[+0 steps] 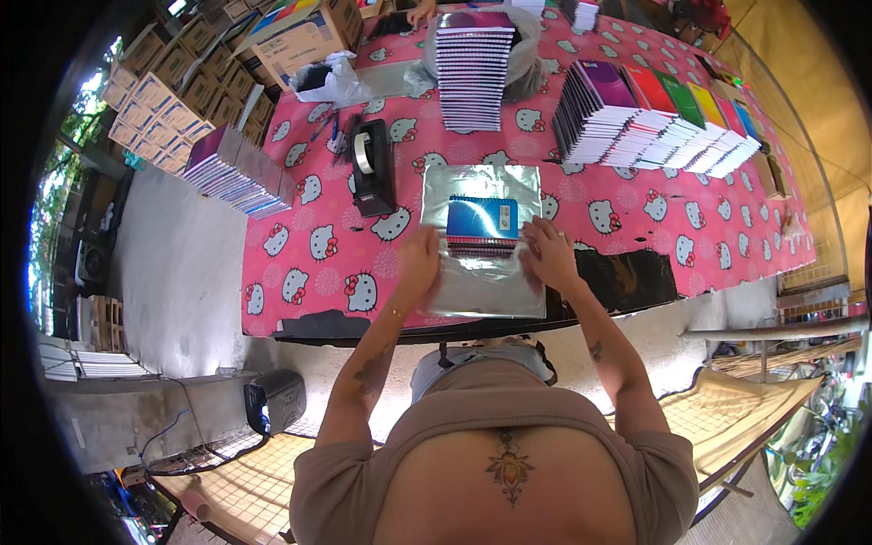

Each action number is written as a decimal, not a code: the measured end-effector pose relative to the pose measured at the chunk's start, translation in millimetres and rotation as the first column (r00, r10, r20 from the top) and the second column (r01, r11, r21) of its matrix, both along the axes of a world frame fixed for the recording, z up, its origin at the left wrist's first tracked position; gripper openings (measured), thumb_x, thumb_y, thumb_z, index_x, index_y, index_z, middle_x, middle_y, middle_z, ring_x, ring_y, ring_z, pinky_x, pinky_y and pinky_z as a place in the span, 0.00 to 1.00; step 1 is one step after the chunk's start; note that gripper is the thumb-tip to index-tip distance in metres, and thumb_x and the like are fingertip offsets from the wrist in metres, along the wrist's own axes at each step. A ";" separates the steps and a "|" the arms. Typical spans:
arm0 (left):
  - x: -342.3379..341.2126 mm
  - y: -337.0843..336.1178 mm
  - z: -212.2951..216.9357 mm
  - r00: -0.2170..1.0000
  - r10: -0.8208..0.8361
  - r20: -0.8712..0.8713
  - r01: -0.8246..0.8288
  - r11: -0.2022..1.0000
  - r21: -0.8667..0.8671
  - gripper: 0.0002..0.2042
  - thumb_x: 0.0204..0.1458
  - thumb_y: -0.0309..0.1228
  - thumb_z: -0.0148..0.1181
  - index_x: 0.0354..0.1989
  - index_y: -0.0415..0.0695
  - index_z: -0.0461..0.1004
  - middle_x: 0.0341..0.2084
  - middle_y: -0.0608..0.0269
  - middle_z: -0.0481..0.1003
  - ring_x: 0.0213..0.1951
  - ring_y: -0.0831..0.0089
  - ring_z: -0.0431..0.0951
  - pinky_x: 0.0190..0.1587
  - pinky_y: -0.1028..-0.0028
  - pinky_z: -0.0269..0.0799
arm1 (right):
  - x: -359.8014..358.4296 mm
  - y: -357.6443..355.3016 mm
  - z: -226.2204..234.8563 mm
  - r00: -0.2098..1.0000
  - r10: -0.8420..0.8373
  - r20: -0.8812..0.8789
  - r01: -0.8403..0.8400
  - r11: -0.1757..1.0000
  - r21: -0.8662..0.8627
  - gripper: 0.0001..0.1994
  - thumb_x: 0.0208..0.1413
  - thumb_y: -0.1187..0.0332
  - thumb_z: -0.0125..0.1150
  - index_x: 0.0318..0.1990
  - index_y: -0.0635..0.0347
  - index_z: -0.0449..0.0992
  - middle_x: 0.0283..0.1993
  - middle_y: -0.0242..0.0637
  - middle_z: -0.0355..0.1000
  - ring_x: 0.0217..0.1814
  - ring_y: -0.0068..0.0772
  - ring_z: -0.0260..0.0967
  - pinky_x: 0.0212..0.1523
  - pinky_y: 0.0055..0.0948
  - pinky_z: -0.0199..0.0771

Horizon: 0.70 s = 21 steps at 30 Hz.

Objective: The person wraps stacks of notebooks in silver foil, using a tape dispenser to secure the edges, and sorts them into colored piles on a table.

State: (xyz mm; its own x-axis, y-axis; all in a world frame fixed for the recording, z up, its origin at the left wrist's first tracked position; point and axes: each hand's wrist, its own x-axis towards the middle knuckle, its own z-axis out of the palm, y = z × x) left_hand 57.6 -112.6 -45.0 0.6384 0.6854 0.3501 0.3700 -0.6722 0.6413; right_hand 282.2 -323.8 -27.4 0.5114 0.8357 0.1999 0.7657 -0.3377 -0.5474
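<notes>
A small stack of blue-covered spiral notebooks (482, 226) lies at the centre of a silver wrapping sheet (481, 186) on the bench (636, 204), draped in pink cartoon-cat cloth. The left hand (419, 262), at 7 o'clock from the stack, and the right hand (547, 255), at 4 o'clock, press spread fingers on the sheet's near half. The stack looks stiff and moderately heavy, best gripped by its edges; the thin sheet likely creases and slides. A black tape dispenser (372, 165) stands at 10 o'clock, fanned notebooks (649, 116) at 2 o'clock.
</notes>
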 end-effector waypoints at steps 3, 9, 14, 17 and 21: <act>-17.2 -22.7 18.6 0.979 -0.197 -0.046 0.200 0.910 0.363 0.12 0.61 0.33 0.53 0.45 0.38 0.77 0.32 0.51 0.79 0.36 0.48 0.78 0.46 0.56 0.74 | 8.9 -10.4 1.0 0.996 0.076 0.040 -0.071 0.990 -0.121 0.27 0.53 0.54 0.64 0.61 0.46 0.73 0.71 0.34 0.61 0.76 0.41 0.51 0.71 0.59 0.42; 4.4 -20.6 28.2 0.991 0.090 0.099 -0.051 0.940 -0.338 0.15 0.63 0.37 0.56 0.48 0.36 0.75 0.38 0.53 0.80 0.33 0.58 0.81 0.38 0.65 0.76 | 43.1 7.8 -7.9 0.777 0.002 -0.630 0.108 0.985 0.136 0.24 0.59 0.58 0.62 0.61 0.57 0.72 0.55 0.38 0.75 0.52 0.36 0.72 0.50 0.32 0.71; 21.1 -12.0 23.2 0.945 0.254 0.204 0.073 0.445 -0.893 0.21 0.64 0.43 0.55 0.46 0.32 0.72 0.36 0.53 0.80 0.33 0.65 0.80 0.36 0.68 0.76 | 6.4 44.9 6.1 0.424 -0.086 -0.902 0.194 0.981 -0.002 0.28 0.63 0.53 0.59 0.63 0.63 0.69 0.53 0.41 0.74 0.52 0.28 0.70 0.50 0.30 0.72; 25.3 -33.9 30.7 0.886 0.358 0.296 -0.099 0.769 -0.631 0.19 0.63 0.42 0.55 0.44 0.34 0.75 0.36 0.55 0.80 0.35 0.63 0.81 0.39 0.65 0.75 | 3.8 55.0 10.6 0.734 -0.053 -0.677 0.196 0.971 0.137 0.28 0.62 0.52 0.60 0.63 0.62 0.70 0.57 0.45 0.73 0.56 0.35 0.70 0.53 0.35 0.72; 15.7 -76.3 53.8 0.978 0.067 0.197 -0.059 0.997 -0.042 0.13 0.58 0.36 0.58 0.41 0.38 0.78 0.34 0.52 0.81 0.36 0.56 0.82 0.40 0.62 0.76 | 29.6 97.0 40.7 0.976 0.214 -0.025 -0.205 0.956 0.208 0.26 0.61 0.49 0.58 0.59 0.60 0.73 0.55 0.49 0.75 0.53 0.49 0.75 0.54 0.44 0.73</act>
State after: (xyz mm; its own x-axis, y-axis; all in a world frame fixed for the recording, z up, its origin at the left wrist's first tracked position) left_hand 73.3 -188.9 8.8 0.5138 0.7363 0.4403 0.2738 -0.6272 0.7292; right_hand 311.7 -226.8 13.3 0.3419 0.8695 0.3565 0.7795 -0.0505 -0.6244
